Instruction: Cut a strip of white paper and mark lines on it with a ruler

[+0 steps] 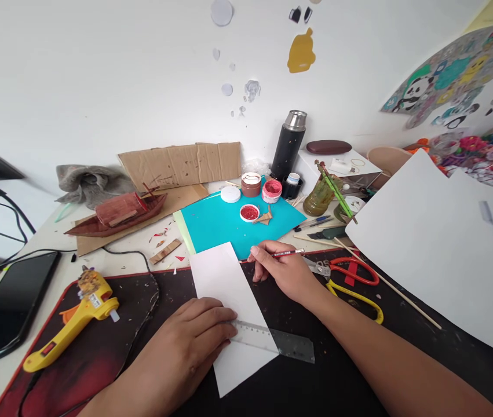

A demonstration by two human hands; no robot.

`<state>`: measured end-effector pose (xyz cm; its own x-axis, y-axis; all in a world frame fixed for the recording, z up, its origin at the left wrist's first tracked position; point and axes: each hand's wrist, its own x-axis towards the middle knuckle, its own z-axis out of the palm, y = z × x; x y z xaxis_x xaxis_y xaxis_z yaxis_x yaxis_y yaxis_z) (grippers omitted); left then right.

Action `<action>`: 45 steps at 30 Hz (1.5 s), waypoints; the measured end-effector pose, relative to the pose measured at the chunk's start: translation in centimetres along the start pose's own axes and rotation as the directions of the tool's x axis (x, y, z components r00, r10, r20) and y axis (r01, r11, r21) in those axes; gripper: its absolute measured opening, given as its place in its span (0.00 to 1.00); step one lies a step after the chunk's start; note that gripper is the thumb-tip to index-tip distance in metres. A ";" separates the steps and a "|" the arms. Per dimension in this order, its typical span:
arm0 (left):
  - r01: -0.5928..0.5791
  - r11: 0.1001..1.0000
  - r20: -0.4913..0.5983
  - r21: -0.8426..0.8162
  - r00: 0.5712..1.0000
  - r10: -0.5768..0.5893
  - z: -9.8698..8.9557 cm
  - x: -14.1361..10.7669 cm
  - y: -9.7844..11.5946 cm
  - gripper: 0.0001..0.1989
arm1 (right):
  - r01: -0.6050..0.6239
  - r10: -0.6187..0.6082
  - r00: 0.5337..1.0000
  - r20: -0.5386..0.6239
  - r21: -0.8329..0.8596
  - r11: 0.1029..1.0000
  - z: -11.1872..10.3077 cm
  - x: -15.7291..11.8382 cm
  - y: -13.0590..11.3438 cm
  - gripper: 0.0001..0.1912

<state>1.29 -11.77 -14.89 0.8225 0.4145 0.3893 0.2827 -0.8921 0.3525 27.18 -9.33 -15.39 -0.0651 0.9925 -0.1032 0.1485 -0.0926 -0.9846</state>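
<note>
A long strip of white paper (218,278) lies aslant on the dark mat in front of me. Across its lower part rests a clear plastic ruler (292,346), its right end sticking out past the paper. My left hand (187,350) has its fingers together over the ruler's left end, holding it against the paper; its thumb is hidden. Pinched in my right hand (278,269) is a dark red pencil (284,253), its tip near the paper's upper right edge. Just right of that hand lie scissors (354,275) with red and yellow handles.
A yellow glue gun (76,318) and a black phone (9,304) lie at left, below a red model boat (120,214). Paint pots (271,190) stand on a blue sheet (211,223). Behind are cardboard (181,167) and a black flask (288,147); large white paper (428,231) covers the right.
</note>
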 end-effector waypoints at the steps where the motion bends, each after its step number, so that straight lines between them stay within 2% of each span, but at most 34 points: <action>1: -0.001 1.000 0.002 0.001 1.000 0.001 0.0 0.0 0.0 0.11 | 0.000 0.000 1.000 0.000 0.003 1.000 0.0 0.0 0.0 0.23; 17: 0.003 1.000 0.015 -0.009 1.000 -0.003 0.0 -0.1 -0.1 0.11 | -0.002 0.002 1.000 0.001 0.012 1.000 0.0 0.1 0.2 0.22; 45: 0.006 1.000 0.004 -0.009 1.000 -0.006 0.0 -0.1 0.0 0.10 | -0.006 0.006 1.000 -0.006 0.024 1.000 0.1 0.1 0.2 0.25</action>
<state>1.18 -11.80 -14.99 0.8231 0.4190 0.3835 0.2833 -0.8880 0.3621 27.15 -9.25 -15.60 -0.0581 0.9924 -0.1086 0.1257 -0.1006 -0.9870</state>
